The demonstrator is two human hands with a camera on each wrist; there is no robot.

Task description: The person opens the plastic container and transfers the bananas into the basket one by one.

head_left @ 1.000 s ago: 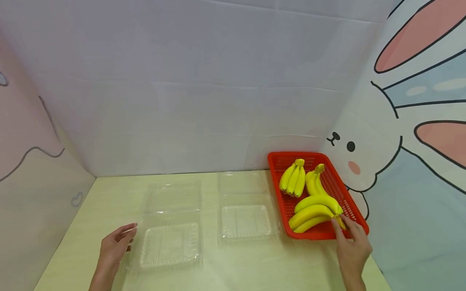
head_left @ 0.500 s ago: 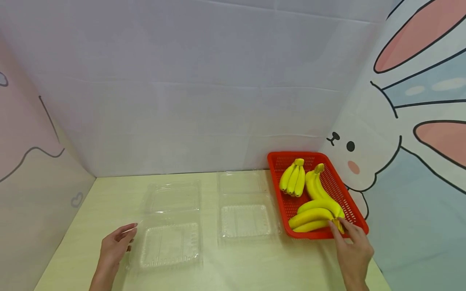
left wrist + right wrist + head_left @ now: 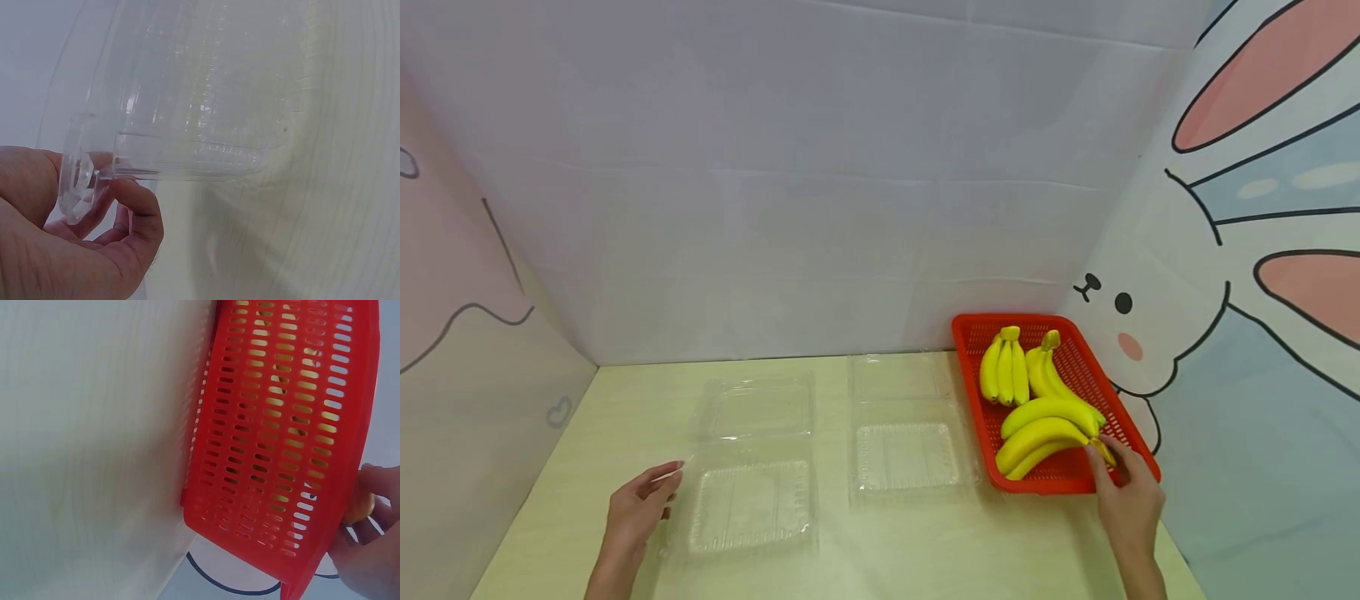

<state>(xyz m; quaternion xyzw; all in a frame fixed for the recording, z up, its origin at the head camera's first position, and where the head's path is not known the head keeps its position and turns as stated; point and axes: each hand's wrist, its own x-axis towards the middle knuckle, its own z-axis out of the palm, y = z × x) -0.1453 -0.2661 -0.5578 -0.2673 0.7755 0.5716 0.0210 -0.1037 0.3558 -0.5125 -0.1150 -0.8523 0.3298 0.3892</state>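
Note:
My right hand pinches the stem end of the front bunch of bananas at the near right corner of the red basket. In the right wrist view, my right hand holds the yellow stem just over the basket's rim. Two more bunches lie farther back in the basket: a small-fingered bunch and another bunch beside it. On the left, my left hand pinches the side rim of an opened clear plastic container; the left wrist view shows curled fingers at that rim.
A second clear container lies opened between the first one and the basket, lid toward the back wall. A white cloth wall stands behind the table, and a rabbit-printed sheet borders the right side.
The right hand and the front banana bunch have shifted slightly, the stem end now a little higher in view. The two back bunches have moved a little. The left hand has stayed put.

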